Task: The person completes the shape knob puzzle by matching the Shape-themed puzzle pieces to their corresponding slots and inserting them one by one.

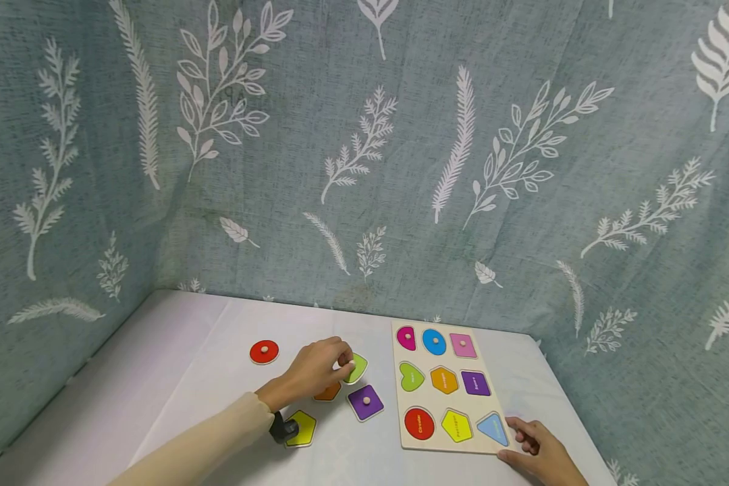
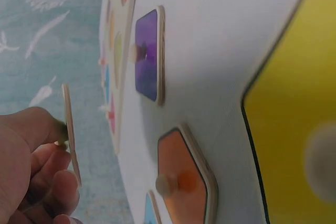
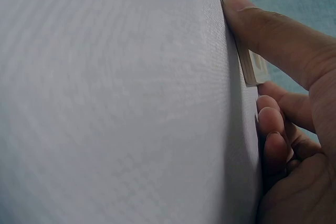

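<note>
My left hand (image 1: pixel 322 368) pinches a light green puzzle piece (image 1: pixel 358 368) between thumb and fingers, above the table. The left wrist view shows this piece edge-on; the hand hides part of its outline. Below and beside the hand lie an orange hexagon piece (image 1: pixel 328 393), a purple square piece (image 1: pixel 366 403) and a yellow pentagon piece (image 1: pixel 304 430), each with a knob. At the near right corner of the wooden puzzle board (image 1: pixel 428 442), my right hand (image 1: pixel 541 451) holds the edges, thumb on the near side, fingers at the right side.
A red round piece (image 1: pixel 264 352) lies at the left. On the board's far row sit magenta, blue and pink pieces with knobs; the other coloured shapes there show printed words. A light blue piece (image 2: pixel 151 211) peeks out behind the orange one. Patterned fabric (image 1: pixel 364 169) walls the table.
</note>
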The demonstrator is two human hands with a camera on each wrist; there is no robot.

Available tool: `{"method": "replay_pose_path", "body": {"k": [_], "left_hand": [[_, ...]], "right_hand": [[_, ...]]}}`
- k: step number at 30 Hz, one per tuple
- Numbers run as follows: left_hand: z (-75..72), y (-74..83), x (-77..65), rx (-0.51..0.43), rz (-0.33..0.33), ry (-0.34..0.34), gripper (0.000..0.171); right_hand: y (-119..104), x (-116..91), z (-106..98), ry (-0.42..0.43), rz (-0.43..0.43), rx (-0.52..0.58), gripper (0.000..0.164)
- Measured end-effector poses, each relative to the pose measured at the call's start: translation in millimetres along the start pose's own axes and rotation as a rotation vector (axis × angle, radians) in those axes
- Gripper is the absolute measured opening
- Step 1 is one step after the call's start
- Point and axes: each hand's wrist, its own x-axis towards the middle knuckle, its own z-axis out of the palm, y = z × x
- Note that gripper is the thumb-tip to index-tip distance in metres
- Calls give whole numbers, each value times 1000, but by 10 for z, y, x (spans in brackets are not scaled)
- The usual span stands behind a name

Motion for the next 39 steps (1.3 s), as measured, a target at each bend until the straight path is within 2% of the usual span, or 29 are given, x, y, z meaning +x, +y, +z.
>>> {"method": "replay_pose_path", "body": {"k": [15, 19, 32, 39], "left_hand": [[300, 106, 167, -25, 94, 6, 8], [337, 152, 237, -28, 88, -3, 8], [519, 257, 485, 3, 79, -22, 8], [645, 316, 555, 31, 57, -58, 10]], "right_hand": [[-9, -15, 4, -1, -7, -5, 88], [-13, -15, -5, -3, -13, -1, 84], [1, -10, -2, 5, -8, -28, 92], [-13, -19, -2, -1, -19, -20, 84]]}}
